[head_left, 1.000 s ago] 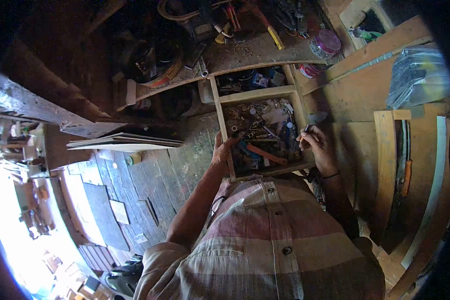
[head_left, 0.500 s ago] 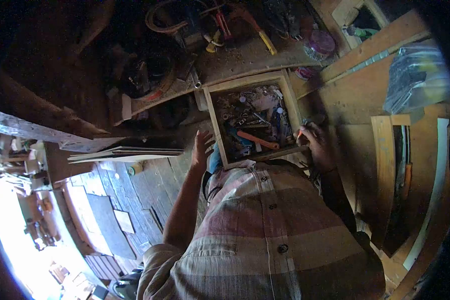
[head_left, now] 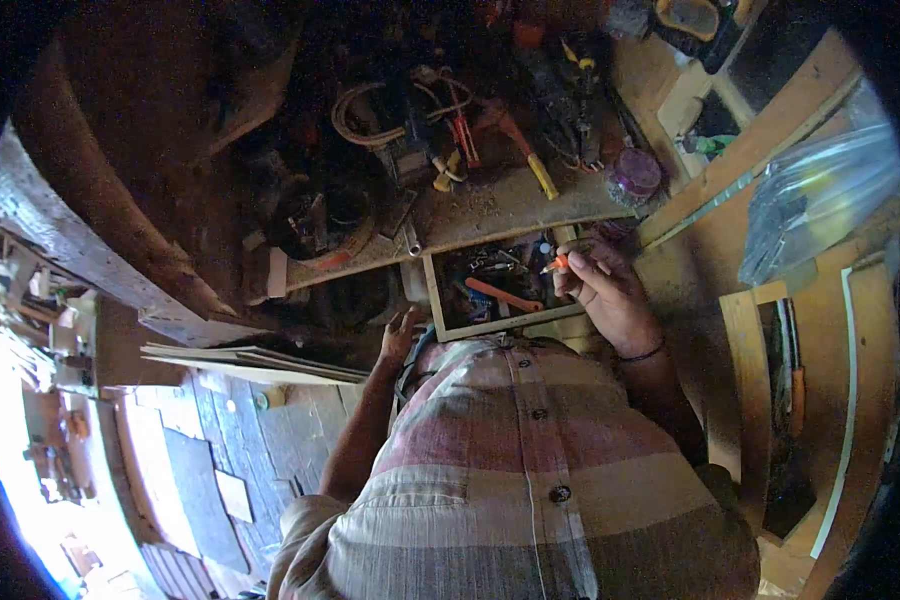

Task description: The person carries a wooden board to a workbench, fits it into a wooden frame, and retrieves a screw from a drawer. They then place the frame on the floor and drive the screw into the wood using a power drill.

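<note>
Right of centre, the right hand (head_left: 612, 300) pinches a small bright-orange object with a pale tip (head_left: 561, 262) between thumb and fingers, over the shallow wooden drawer (head_left: 515, 324), where a long orange bar (head_left: 505, 296) lies. Left of centre, the left hand (head_left: 400, 338) is loosely open, empty, just beside the drawer.

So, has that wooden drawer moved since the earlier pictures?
Yes. The drawer has slid inward, farther under the workbench; less of it now sticks out past the workbench's front edge.
</note>
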A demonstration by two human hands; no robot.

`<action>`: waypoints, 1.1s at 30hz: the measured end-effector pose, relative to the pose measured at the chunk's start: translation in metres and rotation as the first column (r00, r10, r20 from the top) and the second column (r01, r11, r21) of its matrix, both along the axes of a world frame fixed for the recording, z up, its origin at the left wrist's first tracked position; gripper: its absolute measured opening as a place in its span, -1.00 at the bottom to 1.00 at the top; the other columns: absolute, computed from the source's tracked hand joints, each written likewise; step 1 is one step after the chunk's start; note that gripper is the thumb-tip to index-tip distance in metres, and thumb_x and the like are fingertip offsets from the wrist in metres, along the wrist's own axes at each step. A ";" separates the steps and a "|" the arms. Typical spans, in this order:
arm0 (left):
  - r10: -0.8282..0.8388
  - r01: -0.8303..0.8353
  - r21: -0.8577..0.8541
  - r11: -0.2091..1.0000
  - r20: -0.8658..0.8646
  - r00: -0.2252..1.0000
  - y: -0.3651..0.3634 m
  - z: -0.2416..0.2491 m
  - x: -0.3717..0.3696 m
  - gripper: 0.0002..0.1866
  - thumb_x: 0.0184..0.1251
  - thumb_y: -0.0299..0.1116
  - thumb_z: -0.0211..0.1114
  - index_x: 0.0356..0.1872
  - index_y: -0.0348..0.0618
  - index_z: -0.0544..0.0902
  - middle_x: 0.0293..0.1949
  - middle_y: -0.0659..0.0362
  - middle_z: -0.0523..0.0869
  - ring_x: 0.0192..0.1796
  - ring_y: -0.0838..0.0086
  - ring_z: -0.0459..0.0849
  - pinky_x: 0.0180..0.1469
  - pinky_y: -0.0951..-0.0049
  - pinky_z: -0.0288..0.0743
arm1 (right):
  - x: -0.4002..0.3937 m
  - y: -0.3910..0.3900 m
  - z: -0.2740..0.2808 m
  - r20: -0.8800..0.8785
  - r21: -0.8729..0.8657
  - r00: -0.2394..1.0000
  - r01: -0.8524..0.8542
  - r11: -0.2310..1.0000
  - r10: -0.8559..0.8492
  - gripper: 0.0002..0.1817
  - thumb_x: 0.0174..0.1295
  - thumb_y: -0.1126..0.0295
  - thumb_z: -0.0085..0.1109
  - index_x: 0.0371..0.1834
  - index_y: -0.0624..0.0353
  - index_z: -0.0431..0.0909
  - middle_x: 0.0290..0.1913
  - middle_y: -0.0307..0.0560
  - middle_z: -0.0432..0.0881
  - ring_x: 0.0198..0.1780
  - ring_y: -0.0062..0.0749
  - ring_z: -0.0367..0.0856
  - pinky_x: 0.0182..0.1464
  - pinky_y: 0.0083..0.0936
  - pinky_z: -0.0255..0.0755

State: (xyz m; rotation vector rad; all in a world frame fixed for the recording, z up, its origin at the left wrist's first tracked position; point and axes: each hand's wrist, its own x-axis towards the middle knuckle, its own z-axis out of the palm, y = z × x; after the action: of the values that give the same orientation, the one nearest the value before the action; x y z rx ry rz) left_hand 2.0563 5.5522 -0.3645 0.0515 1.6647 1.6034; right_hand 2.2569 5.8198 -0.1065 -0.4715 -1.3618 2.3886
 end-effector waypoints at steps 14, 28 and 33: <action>0.074 -0.019 0.196 0.980 -0.282 0.957 -0.035 0.132 0.048 -0.70 0.45 -0.27 0.17 0.00 -0.29 0.61 -0.14 0.17 0.72 -0.11 0.49 0.65 -0.02 0.44 0.50 | 0.014 -0.076 0.088 -0.172 0.052 0.966 -0.186 0.981 0.193 -0.78 0.34 0.39 0.14 -0.01 0.23 0.53 -0.21 -0.12 0.64 -0.19 -0.46 0.60 -0.07 -0.48 0.51; 0.377 -0.235 0.295 0.926 -0.712 0.592 -0.288 0.321 0.094 -0.86 0.22 -0.49 0.38 -0.22 -0.28 0.68 -0.26 0.16 0.73 -0.17 0.44 0.67 -0.06 0.46 0.50 | -0.083 -0.368 0.063 0.013 0.144 0.807 -0.586 0.797 0.591 -0.80 0.26 0.45 0.23 -0.09 0.27 0.57 -0.23 -0.17 0.67 -0.25 -0.55 0.60 -0.14 -0.54 0.51; 0.654 -0.549 0.362 0.753 -0.320 0.685 -0.510 0.277 0.090 -0.85 0.28 -0.41 0.37 -0.22 -0.27 0.69 -0.28 0.19 0.74 -0.19 0.54 0.66 -0.07 0.48 0.52 | -0.148 -0.587 0.033 0.118 0.205 0.577 -0.811 0.548 0.808 -0.80 0.20 0.54 0.26 -0.11 0.28 0.57 -0.22 -0.15 0.68 -0.24 -0.55 0.62 -0.12 -0.56 0.53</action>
State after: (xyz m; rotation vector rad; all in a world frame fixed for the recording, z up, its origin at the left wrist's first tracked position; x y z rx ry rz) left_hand 2.1460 5.0419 -0.0879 -0.0375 1.9322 2.4511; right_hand 2.1088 5.2329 -0.0733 0.3353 -2.2003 2.8009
